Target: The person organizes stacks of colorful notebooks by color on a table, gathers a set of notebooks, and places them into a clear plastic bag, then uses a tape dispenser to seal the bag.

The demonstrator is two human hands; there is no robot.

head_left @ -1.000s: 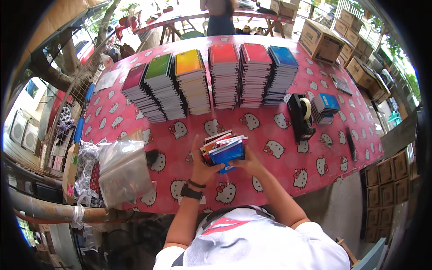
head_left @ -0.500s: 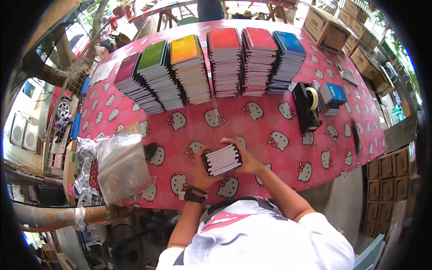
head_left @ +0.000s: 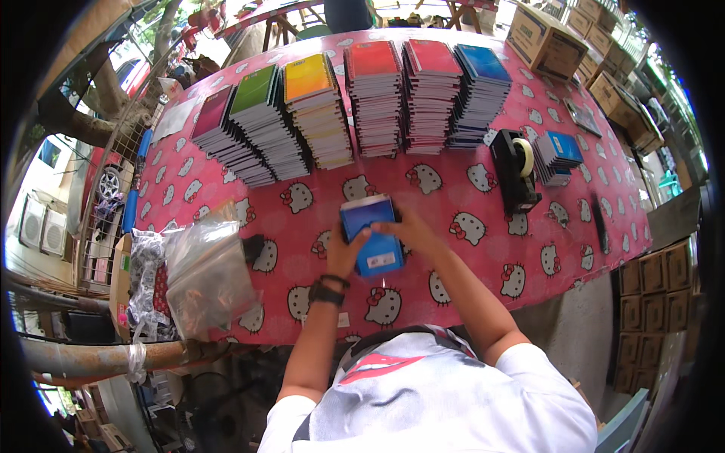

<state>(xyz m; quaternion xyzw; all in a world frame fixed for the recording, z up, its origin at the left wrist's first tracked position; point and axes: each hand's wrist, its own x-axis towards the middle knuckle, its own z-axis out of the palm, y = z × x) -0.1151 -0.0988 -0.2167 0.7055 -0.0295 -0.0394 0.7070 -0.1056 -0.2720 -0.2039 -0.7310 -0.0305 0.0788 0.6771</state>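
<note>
Head view, the clock centred on the hands, twelve pointing away from the wearer: I see a bundle of small notebooks [head_left: 381, 255], blue cover up, a white label near its lower edge. The left hand [head_left: 347, 251] is curled around its nine o'clock side, thumb across the cover. The right hand [head_left: 411, 229], slightly blurred, closes on the three o'clock side, its thumb also over the cover. I cannot tell whether the bundle touches the table [head_left: 529, 249] below.

Toward six o'clock, the near table edge runs just in front of the wearer's shirt [head_left: 461, 392]. From ten to one o'clock stands a row of tall notebook stacks [head_left: 372, 60]; a strip of pink patterned cover separates it from the hands, giving me room to move. At two o'clock sits a black tape dispenser [head_left: 515, 177], with a short blue notebook stack [head_left: 563, 146] just beyond. Between eight and nine o'clock, clear plastic bags [head_left: 211, 283] lie along the left edge.
</note>
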